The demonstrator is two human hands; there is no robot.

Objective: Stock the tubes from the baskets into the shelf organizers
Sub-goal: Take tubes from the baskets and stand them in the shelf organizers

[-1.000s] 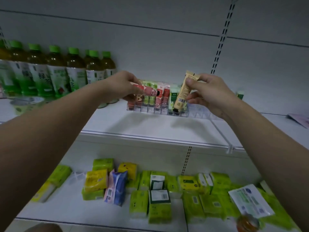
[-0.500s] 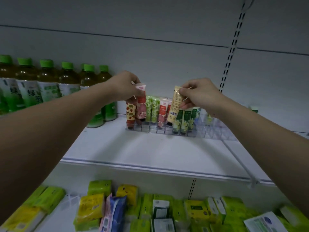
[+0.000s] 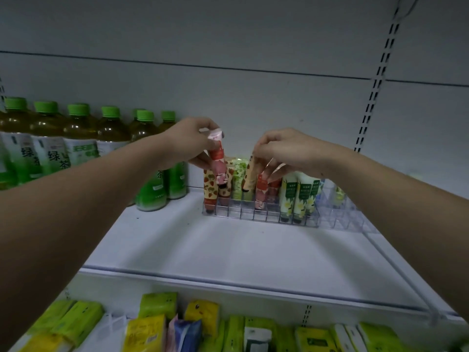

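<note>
Left hand (image 3: 189,143): pinching pink tube (image 3: 217,158), tilted above clear organizer (image 3: 258,214) on shelf (image 3: 228,250).
Right hand (image 3: 284,151): gripping beige tube (image 3: 250,177), lower end among standing tubes.
Hidden: beige tube's top behind fingers.
Writing: bottles (image 3: 58,146) reading 绿茶; tube labels too small.

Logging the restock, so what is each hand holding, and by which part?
Left hand pinches the pink tube near its top; right hand pinches the yellow tube at its top.
</note>
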